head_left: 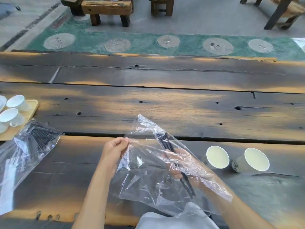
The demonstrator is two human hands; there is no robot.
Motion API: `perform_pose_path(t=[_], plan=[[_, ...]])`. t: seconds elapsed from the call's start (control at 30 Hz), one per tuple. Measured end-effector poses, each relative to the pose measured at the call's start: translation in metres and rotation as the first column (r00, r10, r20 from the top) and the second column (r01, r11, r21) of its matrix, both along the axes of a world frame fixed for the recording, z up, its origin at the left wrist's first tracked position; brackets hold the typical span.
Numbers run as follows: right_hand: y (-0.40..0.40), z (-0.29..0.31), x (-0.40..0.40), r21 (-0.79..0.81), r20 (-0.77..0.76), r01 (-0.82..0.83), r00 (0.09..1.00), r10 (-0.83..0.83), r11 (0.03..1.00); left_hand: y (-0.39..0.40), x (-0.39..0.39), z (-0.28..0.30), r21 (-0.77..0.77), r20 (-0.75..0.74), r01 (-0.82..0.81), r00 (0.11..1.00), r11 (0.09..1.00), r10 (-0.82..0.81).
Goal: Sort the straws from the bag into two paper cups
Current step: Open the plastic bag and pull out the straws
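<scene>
So my right hand [177, 164] is inside the bag [148, 171], curled round a few black straws [166, 144] that point toward the bench's far edge; the paper cups [217, 157] sit just right of it. My left hand [115, 147] pinches the bag's edge.

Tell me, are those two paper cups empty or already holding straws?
Empty. Both paper cups show bare pale insides; the black straws are in the right hand, inside the bag.
</scene>
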State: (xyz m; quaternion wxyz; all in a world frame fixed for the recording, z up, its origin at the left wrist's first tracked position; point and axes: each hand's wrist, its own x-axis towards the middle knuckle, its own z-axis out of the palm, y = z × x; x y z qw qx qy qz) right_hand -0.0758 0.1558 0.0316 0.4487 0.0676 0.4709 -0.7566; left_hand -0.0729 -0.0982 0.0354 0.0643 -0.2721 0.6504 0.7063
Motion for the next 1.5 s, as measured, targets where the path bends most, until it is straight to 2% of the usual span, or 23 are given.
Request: perform_pose_path(t=[0.1,0.23,0.3,0.57,0.7,0.8,0.97,1.13,1.27,1.37,1.5], plan=[[0.000,-0.001,0.001,0.022,-0.045,-0.032,0.998,0.033,0.999,-0.001,-0.005,-0.002,-0.037,0.001,0.082,0.997,0.996,-0.082],[-0.005,0.003,0.004,0.085,-0.122,-0.073,0.989,0.083,0.994,0.002,-0.021,-0.005,-0.124,-0.026,0.103,0.994,0.987,-0.107],[-0.005,0.004,0.001,0.117,-0.099,-0.081,0.991,0.093,0.990,0.001,-0.027,-0.009,-0.140,-0.042,0.089,0.994,0.986,-0.096],[0.013,-0.010,-0.013,0.120,0.002,-0.010,1.000,0.009,0.993,-0.040,-0.034,-0.039,-0.127,0.055,-0.214,0.973,0.968,0.223],[0.010,-0.026,-0.024,0.222,0.017,0.111,0.993,-0.118,0.969,-0.059,-0.027,-0.059,-0.125,0.139,-0.316,0.933,0.940,0.332],[0.006,-0.042,-0.034,0.285,-0.004,0.180,0.983,-0.186,0.942,-0.068,-0.022,-0.071,-0.103,0.163,-0.424,0.885,0.900,0.436],[0.009,-0.062,-0.048,0.294,-0.001,0.280,0.956,-0.293,0.914,-0.081,-0.015,-0.087,-0.046,0.262,-0.653,0.722,0.756,0.640],[0.003,-0.079,-0.061,0.363,-0.001,0.365,0.920,-0.391,0.857,-0.097,-0.005,-0.115,0.027,0.338,-0.774,0.603,0.633,0.723],[-0.007,-0.092,-0.063,0.406,0.064,0.382,0.895,-0.442,0.830,-0.102,-0.001,-0.130,0.143,0.382,-0.859,0.507,0.492,0.773],[-0.014,-0.105,-0.061,0.414,0.129,0.393,0.868,-0.480,0.821,-0.097,0.001,-0.135,0.141,0.425,-0.858,0.504,0.494,0.752],[-0.021,-0.130,-0.055,0.471,0.189,0.355,0.854,-0.485,0.808,-0.089,0.004,-0.146,0.074,0.462,-0.828,0.523,0.556,0.716]])
